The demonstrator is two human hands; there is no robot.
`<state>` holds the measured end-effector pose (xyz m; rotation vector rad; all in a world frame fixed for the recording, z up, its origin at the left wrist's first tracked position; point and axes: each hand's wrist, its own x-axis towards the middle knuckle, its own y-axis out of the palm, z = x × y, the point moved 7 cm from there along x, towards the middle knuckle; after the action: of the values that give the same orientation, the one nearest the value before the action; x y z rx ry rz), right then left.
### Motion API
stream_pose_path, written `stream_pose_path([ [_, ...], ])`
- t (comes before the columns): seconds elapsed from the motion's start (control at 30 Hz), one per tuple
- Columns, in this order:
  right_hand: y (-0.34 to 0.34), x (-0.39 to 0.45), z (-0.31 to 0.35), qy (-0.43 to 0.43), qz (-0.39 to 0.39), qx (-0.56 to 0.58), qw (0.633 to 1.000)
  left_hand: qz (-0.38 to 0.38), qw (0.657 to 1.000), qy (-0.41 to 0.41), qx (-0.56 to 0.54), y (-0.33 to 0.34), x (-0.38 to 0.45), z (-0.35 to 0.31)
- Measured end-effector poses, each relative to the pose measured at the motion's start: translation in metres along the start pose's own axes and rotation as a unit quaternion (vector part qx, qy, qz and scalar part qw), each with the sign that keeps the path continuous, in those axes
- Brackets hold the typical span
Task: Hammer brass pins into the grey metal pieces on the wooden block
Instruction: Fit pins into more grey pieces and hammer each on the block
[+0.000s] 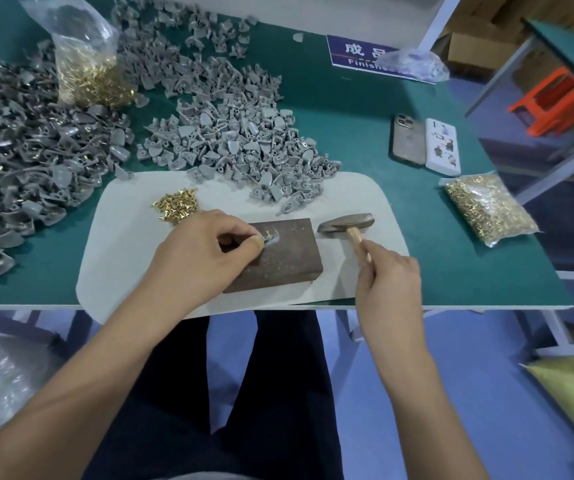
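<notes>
Left hand (205, 245) sits on the left part of the wooden block (278, 261), fingers curled, thumb and fingertips pinching a grey metal piece (271, 239) against the block's top, far-left area. A brass pin (266, 232) stands up out of that piece, just beside the thumb tip. Right hand (387, 282) is to the right of the block, fingers wrapped round the wooden handle of the hammer (347, 224); hammer head lies just off the block's far-right corner, low over the white mat (122, 258), can't tell if it touches. Hands are apart, block between them. Block lies on the mat near the near edge of the green tabletop (365, 133). Loose brass pins (175, 206) in a small heap on the mat, far-left of the block. Pile of grey pieces (240, 140) spills onto the mat's far edge; a bigger pile (29, 157) covers the left of the tabletop. Clear bag of pins (88, 60) stands far left amid the piles; a second flat bag of pins (488, 207) lies on the right. Phone (406, 140) and a white case (440, 147) side by side, far right of the mat. Blue sign (358, 51) at the far edge, partly covered by crumpled plastic.
</notes>
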<state>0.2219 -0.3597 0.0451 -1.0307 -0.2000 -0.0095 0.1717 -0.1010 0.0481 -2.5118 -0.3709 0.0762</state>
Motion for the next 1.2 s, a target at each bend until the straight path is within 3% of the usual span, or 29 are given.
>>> stream_pose_path([
  [0.1,0.0,0.002,0.007,-0.009,-0.018,-0.008,1.0,0.01,1.0,0.0,-0.009,0.0,0.001,0.0],
  [0.2,-0.002,0.002,0.033,-0.039,-0.046,0.092,0.994,0.005,0.999,0.024,-0.043,-0.005,-0.003,-0.004],
  [0.47,0.044,0.009,0.138,-0.11,0.035,0.192,0.975,-0.052,0.997,0.021,-0.052,-0.047,-0.02,0.025],
  [0.57,0.071,0.02,0.173,-0.145,0.088,0.151,0.974,-0.104,0.995,-0.008,-0.009,-0.078,-0.019,0.052],
  [0.7,0.105,0.037,0.199,-0.17,0.18,0.055,0.967,-0.198,0.971,-0.047,0.126,-0.124,-0.016,0.08],
  [0.8,0.117,0.05,0.213,-0.186,0.186,0.011,0.965,-0.222,0.948,-0.086,0.213,-0.145,-0.009,0.096],
  [0.97,0.139,0.057,0.241,-0.226,0.208,-0.041,0.951,-0.21,0.931,-0.085,0.285,-0.151,0.003,0.109],
  [1.2,0.153,0.05,0.267,-0.308,0.171,-0.175,0.919,-0.248,0.928,-0.026,0.277,-0.146,0.002,0.099],
])
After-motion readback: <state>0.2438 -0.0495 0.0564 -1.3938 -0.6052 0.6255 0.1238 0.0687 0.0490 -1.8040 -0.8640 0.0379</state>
